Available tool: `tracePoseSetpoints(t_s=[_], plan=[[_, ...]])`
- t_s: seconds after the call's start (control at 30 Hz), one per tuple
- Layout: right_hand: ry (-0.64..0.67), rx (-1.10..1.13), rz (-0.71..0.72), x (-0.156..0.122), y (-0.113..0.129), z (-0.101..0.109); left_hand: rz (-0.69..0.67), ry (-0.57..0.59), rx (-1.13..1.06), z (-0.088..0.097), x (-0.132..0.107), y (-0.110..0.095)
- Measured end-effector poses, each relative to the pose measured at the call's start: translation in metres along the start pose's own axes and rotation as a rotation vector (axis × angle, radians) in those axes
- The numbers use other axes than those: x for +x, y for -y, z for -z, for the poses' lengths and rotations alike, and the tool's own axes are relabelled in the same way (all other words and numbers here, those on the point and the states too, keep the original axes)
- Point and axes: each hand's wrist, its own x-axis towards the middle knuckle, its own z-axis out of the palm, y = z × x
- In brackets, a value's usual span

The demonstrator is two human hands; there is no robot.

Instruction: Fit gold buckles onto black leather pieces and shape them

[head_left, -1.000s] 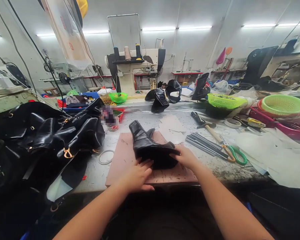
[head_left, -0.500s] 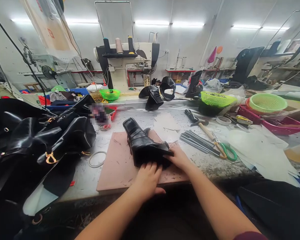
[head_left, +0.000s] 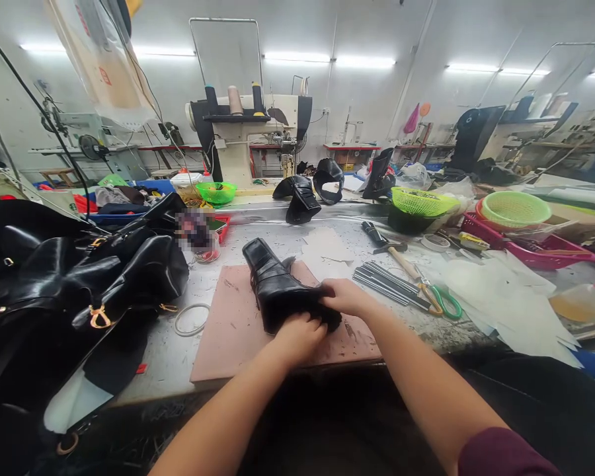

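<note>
A black leather boot upper [head_left: 277,284] lies on its side on a pinkish board [head_left: 223,330], its shaft pointing away to the left and its open underside facing me. My right hand [head_left: 346,296] pinches the edge at its toe end. At the lower edge is my left hand [head_left: 302,337], its fingers curled into the dark opening and their tips hidden. It appears to grip the edge there.
Black leather pieces with gold buckles [head_left: 100,316] are heaped at left, beside a pale ring [head_left: 192,320]. To the right lie dark strips [head_left: 389,285], a hammer [head_left: 401,261], green-handled scissors [head_left: 446,303] and white sheets [head_left: 500,297]. More boot uppers [head_left: 302,201] and a sewing machine [head_left: 252,119] stand behind.
My left fingers, stretched over the lower edge before, now curl into the opening. My right hand has moved slightly left and up with the toe edge. The view has shifted a little.
</note>
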Motion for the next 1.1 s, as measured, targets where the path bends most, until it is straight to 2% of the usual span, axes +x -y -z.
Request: tracePoseSetpoints(t_s=[0.07,0.17,0.27,0.33,0.47,0.57,0.67,0.87,1.0,1.1], plan=[[-0.006,-0.015,0.029,-0.003,0.008,0.002,-0.065,-0.012,-0.005,0.002,-0.015,0.006],[0.028,0.028,0.073,-0.014,0.012,-0.008,-0.104,-0.043,-0.024,0.001,-0.049,0.010],[0.056,0.110,0.107,-0.025,0.009,-0.025,-0.078,-0.079,-0.069,-0.001,-0.078,0.004],[0.043,0.148,0.099,-0.029,0.004,-0.035,-0.012,-0.074,-0.112,0.001,-0.083,-0.003],[0.009,0.180,0.062,-0.027,-0.006,-0.042,0.133,0.025,-0.068,0.003,-0.067,-0.020],[-0.009,0.183,0.055,-0.022,-0.010,-0.045,0.137,0.085,0.038,-0.004,-0.054,-0.030],[-0.030,0.188,0.046,-0.019,-0.011,-0.049,0.097,0.098,0.062,-0.010,-0.046,-0.038],[-0.027,0.164,0.075,-0.020,-0.012,-0.040,0.189,0.098,0.004,-0.006,-0.024,-0.042],[-0.072,0.089,0.189,-0.033,0.002,-0.036,0.180,0.073,-0.024,-0.013,-0.017,-0.037],[-0.121,0.022,0.253,-0.039,0.022,-0.050,0.173,0.062,-0.053,-0.020,-0.019,-0.035]])
